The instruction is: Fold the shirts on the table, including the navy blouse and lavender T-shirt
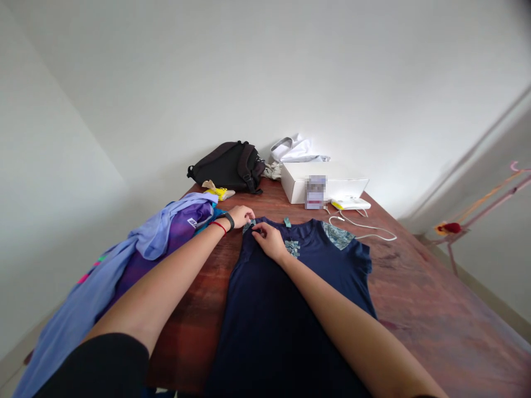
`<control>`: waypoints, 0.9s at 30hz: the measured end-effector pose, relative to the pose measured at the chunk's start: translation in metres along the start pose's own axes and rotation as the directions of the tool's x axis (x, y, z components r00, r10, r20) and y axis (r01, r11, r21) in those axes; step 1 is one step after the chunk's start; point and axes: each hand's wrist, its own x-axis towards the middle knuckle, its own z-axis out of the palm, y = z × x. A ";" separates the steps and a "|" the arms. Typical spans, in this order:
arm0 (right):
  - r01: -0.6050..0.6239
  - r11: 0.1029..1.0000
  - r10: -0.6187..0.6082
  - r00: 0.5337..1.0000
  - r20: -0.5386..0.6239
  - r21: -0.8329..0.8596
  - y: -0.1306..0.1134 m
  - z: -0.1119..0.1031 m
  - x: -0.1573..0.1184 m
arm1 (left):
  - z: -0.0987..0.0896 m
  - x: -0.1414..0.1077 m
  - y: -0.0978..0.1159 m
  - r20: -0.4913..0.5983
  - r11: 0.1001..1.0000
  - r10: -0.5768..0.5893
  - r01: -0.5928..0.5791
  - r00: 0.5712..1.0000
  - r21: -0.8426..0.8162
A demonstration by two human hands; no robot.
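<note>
A navy short-sleeved shirt [286, 309] lies spread on the wooden table, neckline toward the wall, with patterned patches on the shoulders and chest. At its left shoulder, my left hand [240, 216] is closed with curled fingers on the edge of the sleeve. Close beside it, my right hand [270, 241] pinches the cloth just inside that same shoulder between thumb and fingers. My right forearm crosses over the shirt's front and hides part of it. The right sleeve lies flat, untouched.
A pile of lilac and purple clothes [149, 237] hangs over the left edge of the table [431, 309]. Toward the wall are a black backpack [224, 166], a yellow item [219, 192], a white box [294, 188], a white cloth bag [294, 148] and a white device [352, 204] with a cable.
</note>
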 end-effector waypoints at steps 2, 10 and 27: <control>0.002 1.000 -0.002 1.000 0.016 0.002 0.000 0.000 0.001 | 0.002 -0.005 0.010 -0.070 0.998 -0.026 0.029 0.997 0.049; 0.028 0.980 -0.006 0.994 0.112 -0.197 -0.008 -0.002 0.002 | 0.032 -0.084 0.052 -0.092 0.977 0.050 -0.030 0.994 0.210; 0.014 0.872 0.028 0.997 0.078 -0.489 -0.020 -0.003 -0.011 | 0.037 -0.121 0.039 -0.080 0.998 -0.010 0.016 0.997 0.066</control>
